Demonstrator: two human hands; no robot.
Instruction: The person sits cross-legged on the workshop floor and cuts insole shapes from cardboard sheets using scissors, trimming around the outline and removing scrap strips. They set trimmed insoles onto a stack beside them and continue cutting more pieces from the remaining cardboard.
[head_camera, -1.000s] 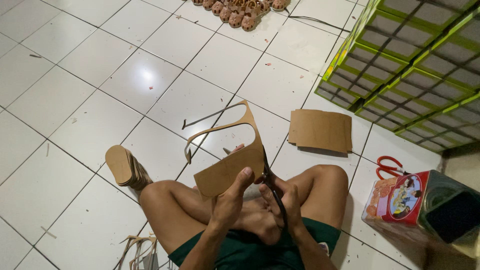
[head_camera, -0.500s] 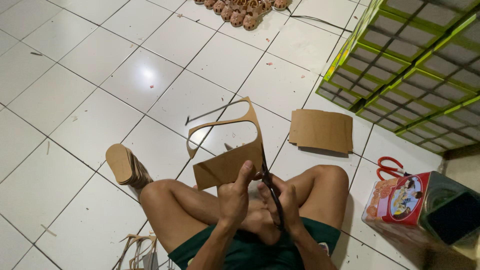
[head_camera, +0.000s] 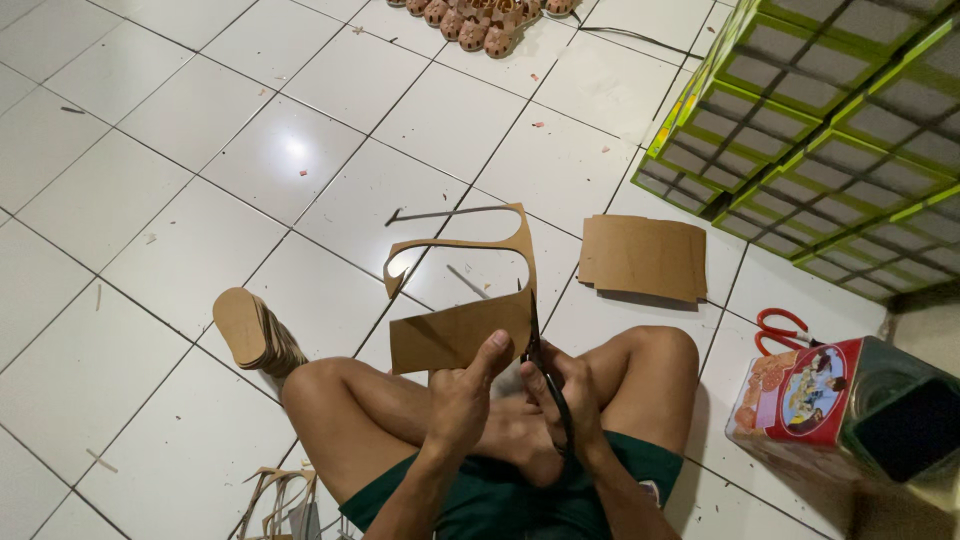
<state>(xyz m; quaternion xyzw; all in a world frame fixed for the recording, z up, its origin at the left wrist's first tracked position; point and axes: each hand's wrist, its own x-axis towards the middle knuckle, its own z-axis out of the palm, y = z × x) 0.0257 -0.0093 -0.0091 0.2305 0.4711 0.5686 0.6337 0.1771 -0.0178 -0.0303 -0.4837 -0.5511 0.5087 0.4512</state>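
1. one flat sheet of brown card is up above the person's crossed legs; it looks stiff and matte, with a solid slab at the bottom and a thin curved frame above, left around a cut-out hole.
2. the left hand pinches the card's lower edge, thumb on the near face, fingers closed behind it.
3. the right hand is closed round the handles of dark scissors; their blades sit at the card's right edge, nearly together.
4. the card's long axis runs up and away from the person, frame end towards the far floor; the scissors point the same way.
5. a stack of sole-shaped card pieces stands on the white tiled floor by the left knee.
6. more card sheets lie past the right knee, near red-handled scissors and a printed tin.
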